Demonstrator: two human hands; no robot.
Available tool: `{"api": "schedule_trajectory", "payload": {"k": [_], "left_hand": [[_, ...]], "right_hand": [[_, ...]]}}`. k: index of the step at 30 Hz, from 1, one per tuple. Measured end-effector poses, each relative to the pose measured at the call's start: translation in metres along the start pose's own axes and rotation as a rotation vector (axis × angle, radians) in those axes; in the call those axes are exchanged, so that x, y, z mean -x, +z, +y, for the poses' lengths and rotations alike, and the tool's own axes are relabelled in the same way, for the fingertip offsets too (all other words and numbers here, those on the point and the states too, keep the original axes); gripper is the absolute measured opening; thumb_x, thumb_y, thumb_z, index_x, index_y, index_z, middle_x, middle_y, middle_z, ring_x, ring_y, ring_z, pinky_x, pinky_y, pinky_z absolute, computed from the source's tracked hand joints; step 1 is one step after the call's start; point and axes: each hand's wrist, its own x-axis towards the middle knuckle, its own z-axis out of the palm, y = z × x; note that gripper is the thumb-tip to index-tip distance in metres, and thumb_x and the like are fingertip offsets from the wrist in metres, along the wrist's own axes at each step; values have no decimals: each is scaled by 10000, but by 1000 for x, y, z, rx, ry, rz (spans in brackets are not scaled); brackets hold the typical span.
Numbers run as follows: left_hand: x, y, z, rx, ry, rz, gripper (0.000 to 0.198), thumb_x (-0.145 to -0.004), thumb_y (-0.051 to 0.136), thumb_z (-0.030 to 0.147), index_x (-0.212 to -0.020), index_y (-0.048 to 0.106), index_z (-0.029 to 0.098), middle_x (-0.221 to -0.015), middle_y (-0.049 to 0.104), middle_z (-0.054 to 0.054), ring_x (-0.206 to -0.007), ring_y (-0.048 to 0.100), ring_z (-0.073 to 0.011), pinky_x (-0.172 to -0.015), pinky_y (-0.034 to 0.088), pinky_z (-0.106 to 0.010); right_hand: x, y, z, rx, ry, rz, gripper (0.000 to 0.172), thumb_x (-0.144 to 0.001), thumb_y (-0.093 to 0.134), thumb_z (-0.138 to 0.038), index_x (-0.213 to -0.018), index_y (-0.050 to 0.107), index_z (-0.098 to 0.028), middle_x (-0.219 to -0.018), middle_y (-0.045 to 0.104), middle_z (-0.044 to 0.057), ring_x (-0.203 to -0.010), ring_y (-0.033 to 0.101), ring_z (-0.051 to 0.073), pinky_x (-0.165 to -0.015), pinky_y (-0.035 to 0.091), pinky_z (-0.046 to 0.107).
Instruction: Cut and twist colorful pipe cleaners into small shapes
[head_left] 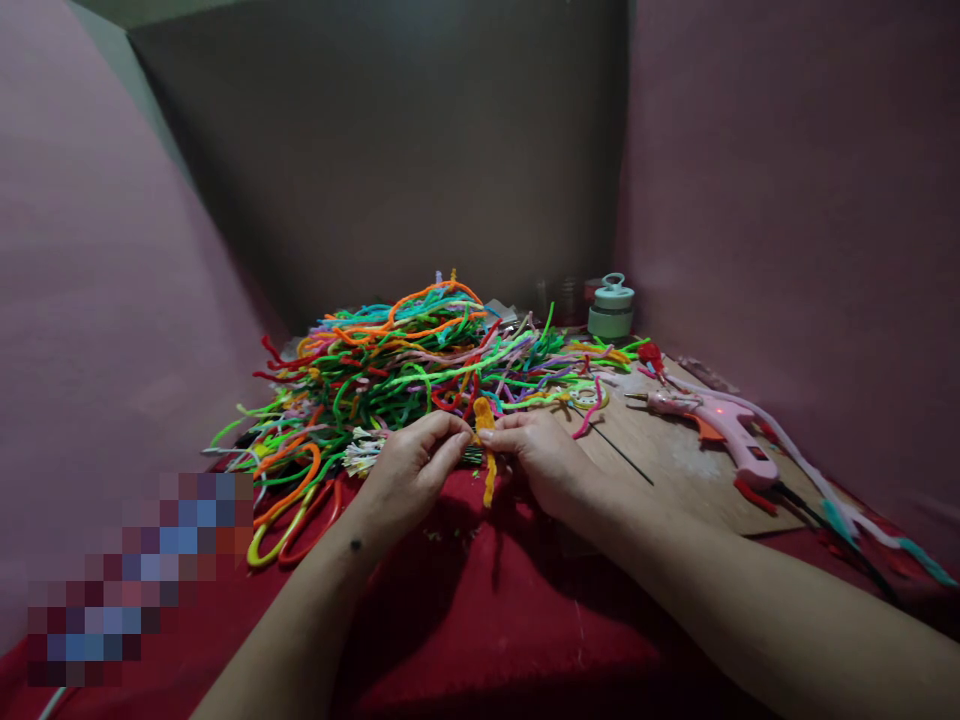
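Note:
Near the centre, a yellow-orange fuzzy pipe-cleaner piece [484, 412] stands roughly upright between my hands, its lower end hanging over the red cloth [480, 640]. My right hand [544, 455] pinches it around its middle with thumb and forefinger. Close by on the left, my left hand [420, 465] has thumb and fingertips pressed together beside the piece; what is between them is too small to make out. Just behind both hands lies a large heap of multicoloured pipe cleaners [390, 360].
On the right, a pink glue gun [739, 435] with a lit red light rests on a brown board [675, 500], near a thin dark rod [619, 450]. A pale green container [611, 308] stands at the back. White-tipped stems [364, 452] lie left of centre. Walls rise on both sides.

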Motion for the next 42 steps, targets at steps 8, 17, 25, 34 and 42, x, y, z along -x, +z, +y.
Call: {"api": "schedule_trajectory", "payload": {"k": [8, 17, 25, 34, 42], "left_hand": [[1, 3, -7, -173, 236, 83, 125, -822, 476, 199, -794, 597, 181, -806, 579, -28, -774, 531, -135, -696, 422, -251], [6, 14, -6, -820, 396, 160, 205, -854, 409, 201, -736, 575, 172, -688, 570, -38, -668, 499, -156, -622, 357, -282], [9, 22, -4, -918, 371, 198, 185, -835, 411, 162, -695, 532, 169, -640, 568, -39, -613, 528, -165, -579, 351, -284], [6, 21, -10, -710, 265, 319, 124, -804, 449, 180, -731, 549, 171, -653, 606, -14, -597, 568, -133, -559, 373, -239], [5, 10, -18, -485, 285, 301, 122, -826, 463, 206, -862, 575, 173, -794, 638, -29, -712, 592, -127, -641, 419, -224]], "right_hand": [[3, 2, -3, 34, -3, 21, 182, -600, 568, -162, -475, 436, -163, -392, 370, -64, -374, 290, 57, -417, 173, 235], [1, -1, 2, 174, -67, 62, 211, -631, 573, -204, -460, 460, -154, -408, 401, -48, -398, 321, 62, -421, 206, 231], [-3, -2, 8, 172, -88, 75, 215, -629, 596, -250, -483, 470, -155, -422, 424, -43, -400, 334, 61, -419, 233, 225], [-3, 0, 7, 86, -79, 108, 168, -601, 587, -226, -496, 476, -157, -433, 423, -47, -405, 342, 64, -415, 236, 221], [1, 1, 1, 39, -69, 90, 185, -605, 566, -205, -480, 436, -163, -407, 373, -64, -382, 301, 54, -419, 210, 229]]}}
